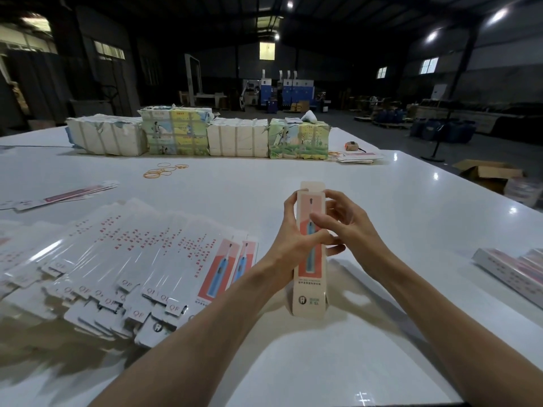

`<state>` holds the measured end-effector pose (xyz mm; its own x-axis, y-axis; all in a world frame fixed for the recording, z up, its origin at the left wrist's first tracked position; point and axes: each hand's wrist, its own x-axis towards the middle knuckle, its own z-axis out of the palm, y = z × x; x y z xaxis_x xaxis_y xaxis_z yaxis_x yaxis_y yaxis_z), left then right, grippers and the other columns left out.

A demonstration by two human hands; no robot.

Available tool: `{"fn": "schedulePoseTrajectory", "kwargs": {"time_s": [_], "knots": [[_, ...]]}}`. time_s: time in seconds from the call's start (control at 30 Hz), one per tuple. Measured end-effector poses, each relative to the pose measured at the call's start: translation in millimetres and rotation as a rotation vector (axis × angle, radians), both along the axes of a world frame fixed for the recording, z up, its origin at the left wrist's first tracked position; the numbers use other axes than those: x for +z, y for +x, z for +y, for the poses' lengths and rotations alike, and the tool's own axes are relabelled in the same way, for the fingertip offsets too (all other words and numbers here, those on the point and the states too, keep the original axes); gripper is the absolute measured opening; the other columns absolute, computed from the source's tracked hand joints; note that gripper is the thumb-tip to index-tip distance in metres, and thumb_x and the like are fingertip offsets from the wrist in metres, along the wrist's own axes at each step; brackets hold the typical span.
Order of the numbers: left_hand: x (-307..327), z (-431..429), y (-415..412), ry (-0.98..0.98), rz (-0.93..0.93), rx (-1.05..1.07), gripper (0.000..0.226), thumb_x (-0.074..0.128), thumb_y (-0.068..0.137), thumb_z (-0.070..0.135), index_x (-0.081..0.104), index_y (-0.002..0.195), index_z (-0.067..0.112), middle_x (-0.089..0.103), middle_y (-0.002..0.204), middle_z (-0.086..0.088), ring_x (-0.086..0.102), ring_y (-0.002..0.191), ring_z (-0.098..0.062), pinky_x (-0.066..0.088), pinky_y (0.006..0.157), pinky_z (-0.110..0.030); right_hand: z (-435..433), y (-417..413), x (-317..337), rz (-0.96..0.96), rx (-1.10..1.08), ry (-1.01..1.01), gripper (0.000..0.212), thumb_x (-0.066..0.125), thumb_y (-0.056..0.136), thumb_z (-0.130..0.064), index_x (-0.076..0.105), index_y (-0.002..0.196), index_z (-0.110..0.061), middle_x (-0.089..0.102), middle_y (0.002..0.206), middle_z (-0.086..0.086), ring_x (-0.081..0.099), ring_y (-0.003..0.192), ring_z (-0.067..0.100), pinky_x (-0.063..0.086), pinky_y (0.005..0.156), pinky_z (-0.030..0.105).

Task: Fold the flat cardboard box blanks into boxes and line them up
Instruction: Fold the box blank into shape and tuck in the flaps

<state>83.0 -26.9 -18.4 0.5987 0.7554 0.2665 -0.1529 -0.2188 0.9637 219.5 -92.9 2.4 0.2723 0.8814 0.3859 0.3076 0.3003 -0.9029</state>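
Note:
A long narrow cardboard box [309, 277], peach and red with a blue toothbrush print, stands upright above the white table [293, 362], its top flap sticking up. My left hand [291, 239] grips its left side around the middle. My right hand [343, 224] holds the right side, fingers curled across the front near the top. A wide fanned pile of flat box blanks [123, 265] lies at the left. Folded white boxes [511, 271] lie side by side at the right edge.
Wrapped bundles of stock [199, 136] line the far side of the table. Loose rubber bands [161, 171] lie in front of them. A few blanks [61, 196] rest at far left, more [357, 157] at far right beside a tape measure [352, 146]. An open carton [487, 173] sits on the floor.

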Motion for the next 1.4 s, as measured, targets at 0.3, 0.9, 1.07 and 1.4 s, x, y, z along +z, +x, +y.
{"fn": "schedulePoseTrajectory", "kwargs": {"time_s": [0.3,0.9,1.07,1.4], "knots": [[-3.5,2.5,0.7,-0.043,0.031,-0.044,0.085,0.082,0.089,0.019,0.023,0.139,0.053,0.061,0.116,-0.003,0.077,0.088,-0.01,0.06,0.061,-0.022,8.4,8.7,-8.3,0.035,-0.008,-0.001,0.039,0.063,0.099,-0.049,0.058,0.13,-0.027,0.074,0.115,-0.003,0.075,0.106,0.024,0.064,0.085,0.037],[-0.3,-2.5,-2.0,0.006,0.144,-0.184,0.082,0.078,0.088,0.025,0.024,0.142,0.053,0.067,0.115,-0.005,0.079,0.086,-0.02,0.062,0.067,-0.026,3.9,25.1,3.2,0.083,-0.105,0.088,0.019,0.054,0.107,-0.01,0.071,0.113,-0.011,0.078,0.107,0.004,0.077,0.101,0.03,0.064,0.08,0.038],[-0.5,-2.4,-1.5,0.019,0.164,-0.183,0.082,0.078,0.09,0.024,0.021,0.139,0.055,0.064,0.115,-0.004,0.079,0.083,-0.017,0.06,0.064,-0.022,3.4,24.0,7.7,0.263,-0.081,0.055,0.02,0.063,0.103,-0.019,0.077,0.11,-0.008,0.079,0.108,0.008,0.076,0.101,0.032,0.064,0.077,0.036],[-2.3,-3.9,-1.3,0.087,0.162,-0.188,0.101,0.083,0.084,0.02,0.013,0.14,0.066,0.056,0.126,-0.008,0.074,0.098,-0.026,0.063,0.07,-0.028,0.0,34.0,14.0,0.454,-0.024,-0.054,0.023,0.061,0.1,-0.005,0.083,0.091,-0.008,0.078,0.108,0.014,0.077,0.098,0.03,0.063,0.075,0.04]]}}
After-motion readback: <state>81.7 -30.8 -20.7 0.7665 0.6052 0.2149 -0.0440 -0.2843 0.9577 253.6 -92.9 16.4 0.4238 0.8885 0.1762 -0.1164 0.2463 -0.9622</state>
